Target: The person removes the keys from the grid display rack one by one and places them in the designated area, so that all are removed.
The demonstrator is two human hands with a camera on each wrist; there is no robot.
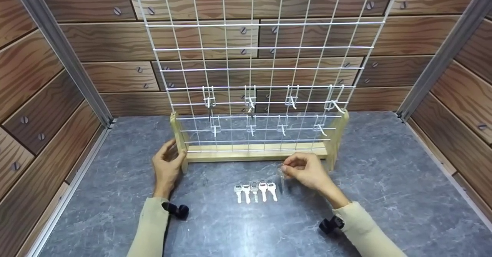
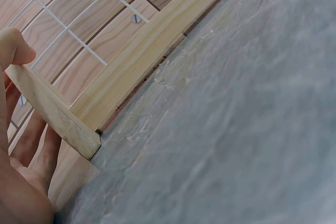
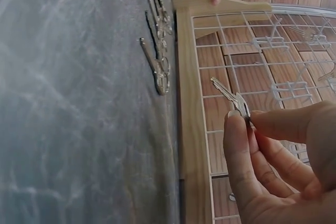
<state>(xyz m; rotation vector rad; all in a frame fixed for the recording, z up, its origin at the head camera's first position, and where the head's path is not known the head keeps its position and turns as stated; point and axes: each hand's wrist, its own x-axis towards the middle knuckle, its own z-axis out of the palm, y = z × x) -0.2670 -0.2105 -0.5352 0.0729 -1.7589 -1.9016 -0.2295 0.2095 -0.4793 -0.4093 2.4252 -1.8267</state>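
Observation:
A silver key is pinched between the thumb and fingers of my right hand, its blade pointing away from the fingertips. This hand is in front of the right part of a wooden stand that bears an upright white wire grid. My left hand grips the stand's left wooden leg, thumb on one side and fingers on the other. Several loose keys lie in a row on the table, left of my right hand.
White wire hooks hang on the grid in two rows. Keys hang from two upper hooks at the left, one of them a dark-looking key. The grey marbled table is bounded by wood-patterned walls.

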